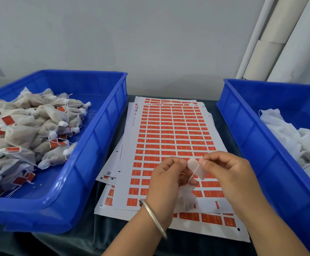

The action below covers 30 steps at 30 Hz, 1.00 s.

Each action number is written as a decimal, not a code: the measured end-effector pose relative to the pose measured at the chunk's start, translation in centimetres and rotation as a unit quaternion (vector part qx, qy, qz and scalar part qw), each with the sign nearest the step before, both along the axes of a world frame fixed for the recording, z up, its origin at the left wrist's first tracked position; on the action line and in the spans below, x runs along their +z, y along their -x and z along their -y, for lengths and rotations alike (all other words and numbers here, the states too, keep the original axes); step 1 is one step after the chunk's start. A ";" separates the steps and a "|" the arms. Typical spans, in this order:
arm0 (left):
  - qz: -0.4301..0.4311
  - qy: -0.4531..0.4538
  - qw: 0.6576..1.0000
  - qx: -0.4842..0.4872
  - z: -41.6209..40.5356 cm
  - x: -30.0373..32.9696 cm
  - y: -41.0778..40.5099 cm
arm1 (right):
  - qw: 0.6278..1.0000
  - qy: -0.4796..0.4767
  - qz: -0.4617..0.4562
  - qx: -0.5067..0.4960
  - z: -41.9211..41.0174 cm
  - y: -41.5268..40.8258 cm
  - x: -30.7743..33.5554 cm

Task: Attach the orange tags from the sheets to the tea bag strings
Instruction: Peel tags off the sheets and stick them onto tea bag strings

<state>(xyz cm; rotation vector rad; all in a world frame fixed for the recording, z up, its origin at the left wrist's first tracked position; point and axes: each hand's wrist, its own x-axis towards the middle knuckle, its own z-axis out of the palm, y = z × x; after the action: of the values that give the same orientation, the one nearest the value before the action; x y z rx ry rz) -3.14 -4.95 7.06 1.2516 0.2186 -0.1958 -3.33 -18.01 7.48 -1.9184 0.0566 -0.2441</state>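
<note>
A stack of white sheets (pixel 170 133) printed with rows of orange tags lies between two crates. Over its near part, my left hand (pixel 166 182) pinches one end of a peeled tag (pixel 196 168), whose pale back faces me. My right hand (pixel 228 174) pinches the tag's other end together with a thin white string (pixel 192 177) that runs across the tag. The string leads down to a white tea bag (pixel 186 197) hanging under my left hand, partly hidden by it.
A blue crate (pixel 102 115) at the left holds several tea bags with orange tags (pixel 30 130). A second blue crate (pixel 257 137) at the right holds several white untagged bags (pixel 298 143). Dark cloth covers the table; white rolls lean on the wall at far right.
</note>
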 end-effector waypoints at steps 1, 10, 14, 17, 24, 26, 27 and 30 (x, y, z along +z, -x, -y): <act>0.001 -0.002 1.000 0.000 0.0 0.0 0.0 | 1.000 -0.002 -0.002 -0.003 0.0 0.0 0.0; 0.080 -0.033 0.995 -0.049 -0.2 -0.3 0.5 | 0.997 -0.058 -0.051 -0.026 -0.2 0.2 0.7; 0.148 -0.077 0.984 -0.057 -0.4 -0.4 0.8 | 0.994 -0.085 -0.066 -0.027 0.0 0.1 0.7; 0.193 -0.116 0.973 -0.057 -0.4 -0.5 1.0 | 0.992 -0.103 -0.074 -0.027 0.0 -0.1 0.6; 0.298 -0.232 0.926 -0.031 -0.4 -1.1 0.9 | 0.989 -0.125 -0.080 -0.023 0.0 -0.4 0.4; 0.330 -0.274 0.903 -0.020 -0.2 -1.2 0.8 | 0.988 -0.130 -0.081 -0.020 -0.1 -0.4 0.4; 0.339 -0.288 0.895 -0.018 -0.2 -1.3 0.8 | 0.988 -0.130 -0.081 -0.020 -0.1 -0.4 0.4; 0.352 -0.318 0.880 -0.029 -0.2 -1.4 0.8 | 0.988 -0.131 -0.081 -0.017 -0.1 -0.5 0.4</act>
<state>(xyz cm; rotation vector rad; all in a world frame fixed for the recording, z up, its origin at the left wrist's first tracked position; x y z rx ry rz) -3.93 -4.79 5.70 1.9004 -0.4260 0.3176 -2.84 -17.95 7.91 -1.6724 0.2198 -0.0968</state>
